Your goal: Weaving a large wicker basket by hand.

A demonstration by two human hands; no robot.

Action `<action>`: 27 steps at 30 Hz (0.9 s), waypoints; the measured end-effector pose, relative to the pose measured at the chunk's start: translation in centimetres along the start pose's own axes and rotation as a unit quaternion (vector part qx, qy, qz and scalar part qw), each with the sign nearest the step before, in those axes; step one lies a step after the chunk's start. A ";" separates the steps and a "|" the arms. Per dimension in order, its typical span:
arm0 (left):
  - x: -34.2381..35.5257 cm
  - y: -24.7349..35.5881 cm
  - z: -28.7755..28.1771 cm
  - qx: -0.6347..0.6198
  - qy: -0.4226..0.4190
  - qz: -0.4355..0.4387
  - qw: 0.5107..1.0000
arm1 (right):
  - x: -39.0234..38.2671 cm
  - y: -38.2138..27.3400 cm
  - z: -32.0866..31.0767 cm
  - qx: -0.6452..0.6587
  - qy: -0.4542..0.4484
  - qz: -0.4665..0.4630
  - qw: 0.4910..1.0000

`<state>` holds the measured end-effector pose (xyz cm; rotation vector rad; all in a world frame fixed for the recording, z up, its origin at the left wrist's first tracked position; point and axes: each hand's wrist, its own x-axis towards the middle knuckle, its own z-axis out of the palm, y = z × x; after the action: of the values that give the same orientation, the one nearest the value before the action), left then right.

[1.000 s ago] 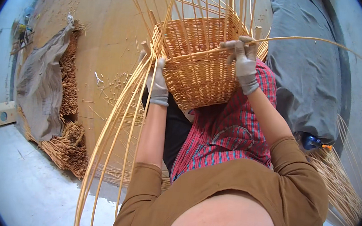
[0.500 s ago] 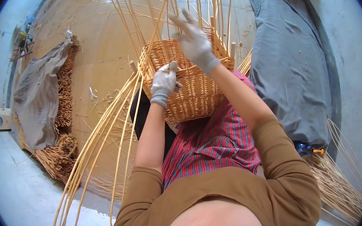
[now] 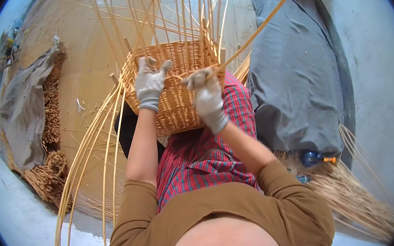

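lying far off at the left edge, a grey cloth (image 3: 26, 105) drapes over bundles of dark brown twigs (image 3: 53, 108) on the tan floor (image 3: 84, 53), well apart from the work. long pale willow rods (image 3: 88, 159) sweep in a curve from the lower left up to the basket's left side. next comes the left hand (image 3: 149, 83) in a grey glove, fingers spread and laid flat against the left part of the basket's woven wall, pressing on it rather than closing around anything. the wicker basket (image 3: 174, 106) rests tilted on the person's lap, on a red checked cloth (image 3: 203, 157), its unfinished upright stakes (image 3: 179, 20) fanning up toward the top of the view. the basket sits between and under both hands, its rim just at the fingertips. to the right of the left hand, the gloved right hand (image 3: 205, 95) is curled shut, pinching a single rod (image 3: 254, 35) right at the basket's near right corner; that rod runs from the pinch diagonally up and to the right, out past the stakes. the two hands are near each other but not touching. further right lies a large grey sheet (image 3: 297, 85), and below it a heap of loose pale rods (image 3: 357, 197) beside a small blue object (image 3: 311, 158) with an orange tip.
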<state>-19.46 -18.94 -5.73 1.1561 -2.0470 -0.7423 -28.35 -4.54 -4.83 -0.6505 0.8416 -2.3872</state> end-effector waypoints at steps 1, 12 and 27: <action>-0.9 1.8 -0.3 -0.153 -0.013 -0.058 0.986 | 1.9 -1.0 -3.0 0.059 -0.004 0.014 0.998; -4.3 5.2 5.6 -0.032 -0.104 -0.043 0.993 | 13.0 -6.7 0.9 -0.471 -0.211 -0.250 0.819; -1.9 10.2 3.3 0.006 -0.138 -0.058 0.989 | 2.9 -4.7 -6.9 -0.203 0.042 -0.133 0.969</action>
<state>-26.43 -12.20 -0.73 1.2440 -2.2258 -0.9964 -35.98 -0.26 -5.67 -0.8713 1.3776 -2.5103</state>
